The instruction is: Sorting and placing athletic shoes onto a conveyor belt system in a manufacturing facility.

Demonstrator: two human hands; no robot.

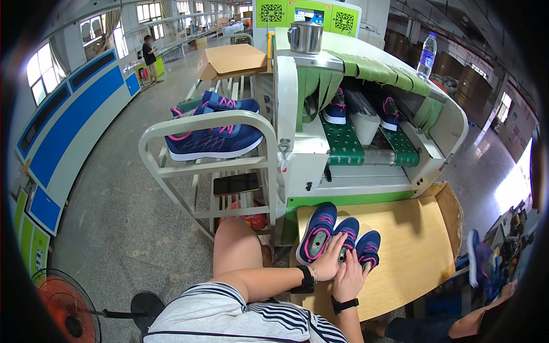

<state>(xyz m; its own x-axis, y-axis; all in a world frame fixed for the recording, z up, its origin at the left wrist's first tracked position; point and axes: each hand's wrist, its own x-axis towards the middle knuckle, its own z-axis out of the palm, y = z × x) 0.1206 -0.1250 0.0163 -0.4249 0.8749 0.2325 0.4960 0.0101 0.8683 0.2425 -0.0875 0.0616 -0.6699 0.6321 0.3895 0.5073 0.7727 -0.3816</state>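
Note:
Three navy sneakers with pink laces stand side by side on a light wooden board: a left sneaker [318,228], a middle sneaker [347,227] and a right sneaker [370,244]. Grey-green shoe lasts [316,244] show in their openings. My left hand [327,263] has its fingers on the heel end of the middle sneaker, against its left side. Close beside it, my right hand [350,281] grips the same sneaker from the right, near the right sneaker's heel. The fingertips of both hands are partly hidden.
The board [409,246] abuts a conveyor machine [309,154] carrying two more sneakers on its green belt [343,143]. Left of it, a metal rack [211,166] holds sneakers and a phone [235,184]. A fan [68,314] stands lower left; another person's arm [483,314] shows lower right.

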